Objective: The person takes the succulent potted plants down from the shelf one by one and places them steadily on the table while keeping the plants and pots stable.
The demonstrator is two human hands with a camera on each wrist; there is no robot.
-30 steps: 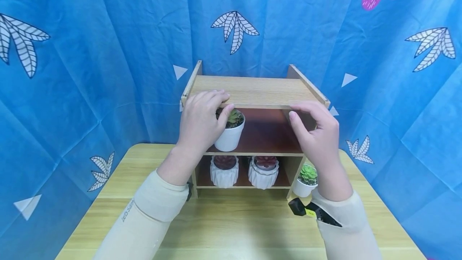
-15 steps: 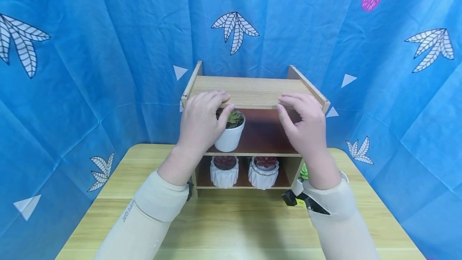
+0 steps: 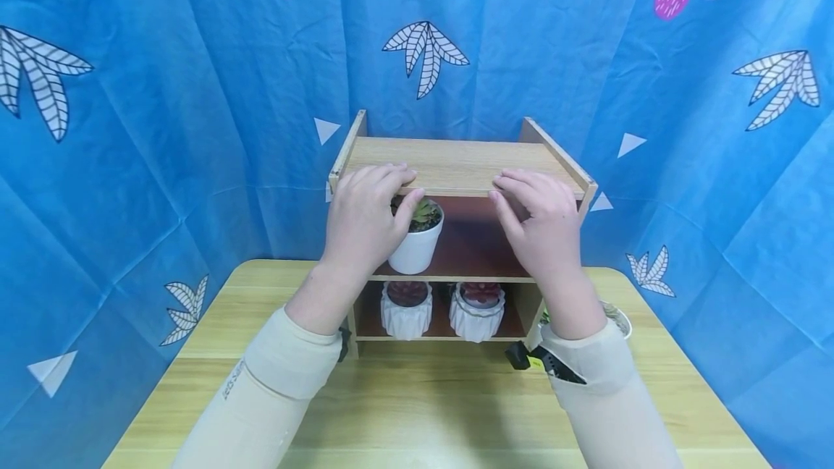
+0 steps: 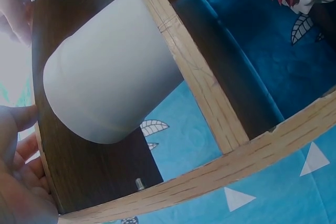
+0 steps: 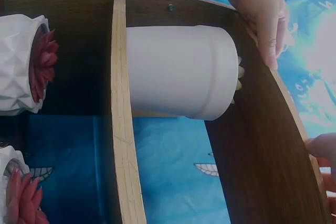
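A small wooden shelf (image 3: 456, 161) stands on the table, its top board running between two raised side panels. My left hand (image 3: 365, 216) grips the front edge of that board near the left end, thumb in front and fingers on top. Farther right, my right hand (image 3: 541, 216) holds the same edge in a like way; in the right wrist view its thumb (image 5: 321, 145) lies against the edge. Under the board, on the middle level, a smooth white pot (image 3: 415, 248) with a green succulent stands behind my left thumb. Its plant is partly hidden.
Two ribbed white pots, a left one (image 3: 407, 317) and a right one (image 3: 478, 320), hold dark red succulents on the bottom level. Beside the shelf, another white pot (image 3: 620, 320) is mostly hidden by my right wrist. A blue patterned curtain (image 3: 195, 93) surrounds the table (image 3: 417, 411).
My right hand has slid left along the top board's front edge, and its forearm now covers most of the pot beside the shelf. My left hand has stayed in place.
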